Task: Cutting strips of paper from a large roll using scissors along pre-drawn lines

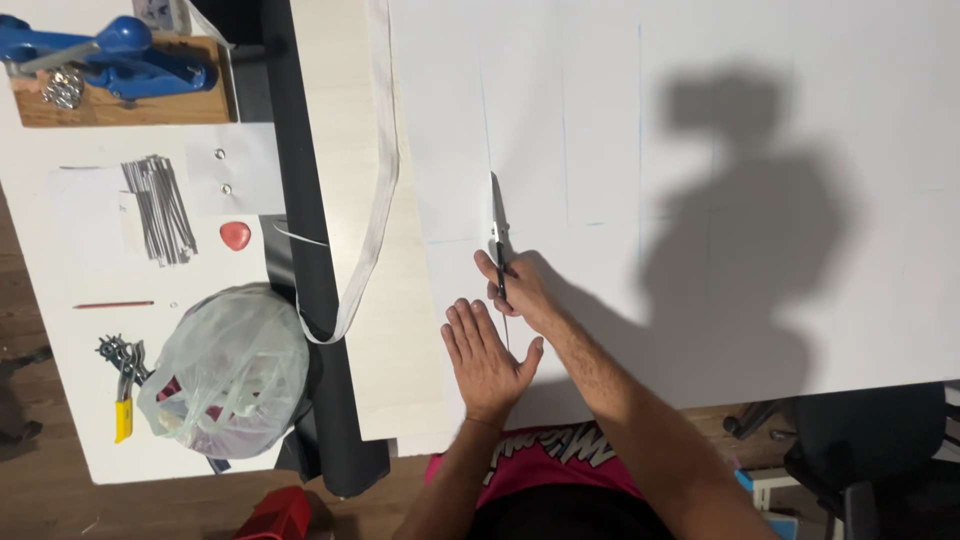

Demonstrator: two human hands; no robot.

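On white sheet [700, 150] covering table: right hand [520, 293] fisted round black-handled scissors [497, 235], blades pointing away along pencilled line. Left hand [487, 358] just beside, flat, fingers together, thumb out, pressing sheet. White strap [380, 180] lies left.

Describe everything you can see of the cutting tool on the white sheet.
The cutting tool is slim, with a black handle and a thin pale blade pointing away from the person. The right hand grips the handle, tip on the white sheet along a faint drawn line. The left hand lies flat beside it, not touching it.
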